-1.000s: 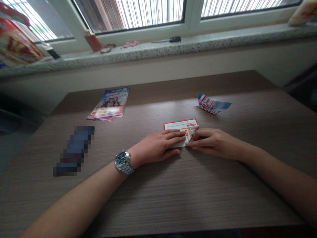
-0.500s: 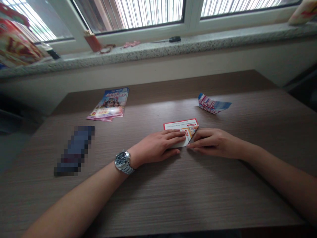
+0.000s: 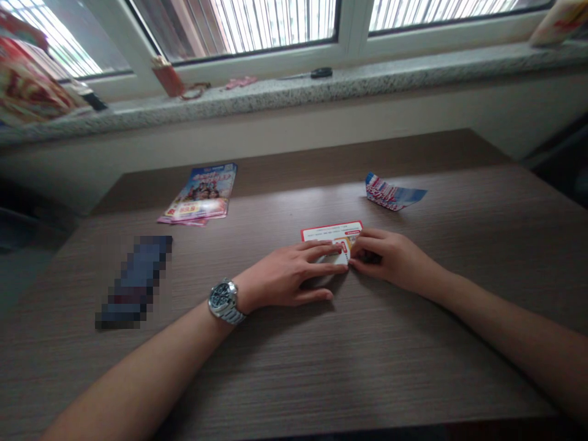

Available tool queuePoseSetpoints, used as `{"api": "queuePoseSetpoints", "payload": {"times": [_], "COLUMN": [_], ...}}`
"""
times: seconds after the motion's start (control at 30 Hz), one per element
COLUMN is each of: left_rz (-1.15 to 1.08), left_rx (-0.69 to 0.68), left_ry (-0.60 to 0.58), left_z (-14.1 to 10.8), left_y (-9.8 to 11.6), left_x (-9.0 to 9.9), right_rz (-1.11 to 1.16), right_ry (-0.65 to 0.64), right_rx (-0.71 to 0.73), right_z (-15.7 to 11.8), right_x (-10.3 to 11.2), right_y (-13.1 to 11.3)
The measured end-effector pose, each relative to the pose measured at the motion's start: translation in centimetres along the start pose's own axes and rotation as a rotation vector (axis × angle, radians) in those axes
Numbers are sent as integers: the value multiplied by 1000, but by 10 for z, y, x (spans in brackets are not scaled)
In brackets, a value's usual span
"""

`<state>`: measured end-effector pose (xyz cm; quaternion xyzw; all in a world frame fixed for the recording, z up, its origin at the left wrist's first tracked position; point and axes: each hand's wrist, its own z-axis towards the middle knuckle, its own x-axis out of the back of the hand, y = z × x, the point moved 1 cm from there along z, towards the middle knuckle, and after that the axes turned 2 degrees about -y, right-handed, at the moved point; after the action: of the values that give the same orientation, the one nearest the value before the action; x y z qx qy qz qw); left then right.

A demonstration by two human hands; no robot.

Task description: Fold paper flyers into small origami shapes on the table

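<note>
A folded paper leaflet [image 3: 328, 230], white with a red border and an orange patch, lies on the table between my hands. My left hand [image 3: 287, 274] rests flat over its left and lower part, fingers spread, with the thumb out on the tabletop. At the leaflet's right edge, my right hand [image 3: 397, 256] is closed, its fingers curled and fingertips pressed at the folded edge. The right fingers cover that corner. A metal watch [image 3: 223, 296] is on my left wrist.
A stack of colourful leaflets [image 3: 202, 195] lies at the back left. Nearer sits a dark blurred-out rectangular object [image 3: 136, 278]. A creased blue and pink paper piece [image 3: 394, 195] stands partly raised behind my right hand. The stone windowsill [image 3: 275, 93] holds small items.
My left fingers have spread wider, with one reaching the leaflet's lower right corner. My right hand has curled more and shifted up along the right edge, covering the diagonal fold.
</note>
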<state>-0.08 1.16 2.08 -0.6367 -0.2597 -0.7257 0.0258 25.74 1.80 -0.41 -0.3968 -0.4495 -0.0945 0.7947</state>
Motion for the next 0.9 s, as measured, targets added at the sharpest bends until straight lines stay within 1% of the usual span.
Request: {"api": "queuePoseSetpoints", "payload": {"times": [0.23,0.37,0.67,0.9], "left_rz": [10,10,6,13], "left_rx": [9,11,26,32], "left_ry": [-4,4,3,-2], "left_z": [1,1,1,0], "left_y": [-1,0,1,0], "left_x": [-2,-2,-1,-1], "right_rz": [-32,-76,-168,-208], "right_ry": [11,23,119,160], "right_rx": [-4,-31,-177,-229], "right_z": [1,2,7,8], "right_x": [0,1,19,21], "right_y": [0,1,24,30]}}
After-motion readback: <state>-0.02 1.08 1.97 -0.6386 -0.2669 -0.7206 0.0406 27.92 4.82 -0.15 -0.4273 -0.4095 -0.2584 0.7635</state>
